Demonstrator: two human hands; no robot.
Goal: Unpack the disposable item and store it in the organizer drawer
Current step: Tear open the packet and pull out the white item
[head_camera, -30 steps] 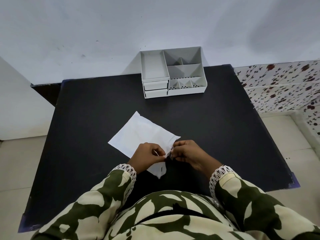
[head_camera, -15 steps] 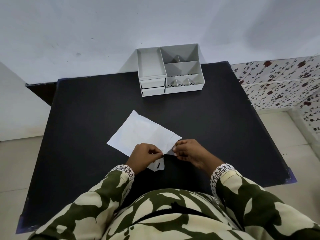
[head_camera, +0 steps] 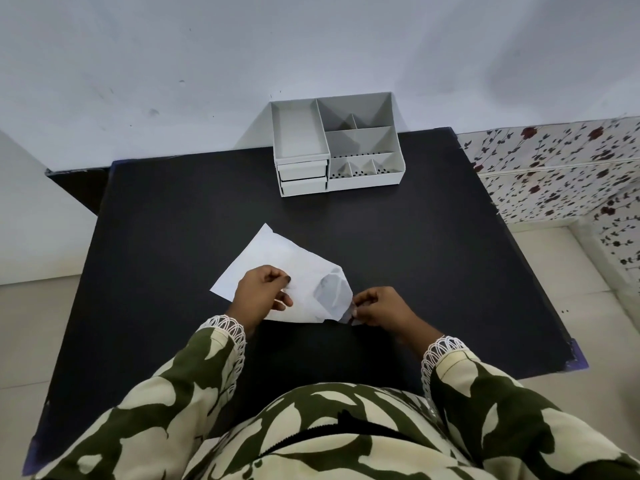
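A flat white packet (head_camera: 277, 268) lies on the black table (head_camera: 415, 258) just in front of me. Its near end is torn open and gapes, with a greyish inside showing. My left hand (head_camera: 261, 294) pinches the packet's left side of the opening. My right hand (head_camera: 381, 308) pinches the torn right edge at the packet's near corner. What the packet holds is hidden. A grey-white organizer (head_camera: 334, 147) stands at the table's far edge against the wall, with two shut drawers (head_camera: 303, 176) stacked at its front left.
The organizer's top has several open compartments. A white wall rises behind the table. A floral-patterned surface (head_camera: 561, 174) borders the table on the right, and pale floor lies on both sides.
My hands have moved apart, tearing the packet's near end wider so that it gapes. The packet has lifted slightly at that end.
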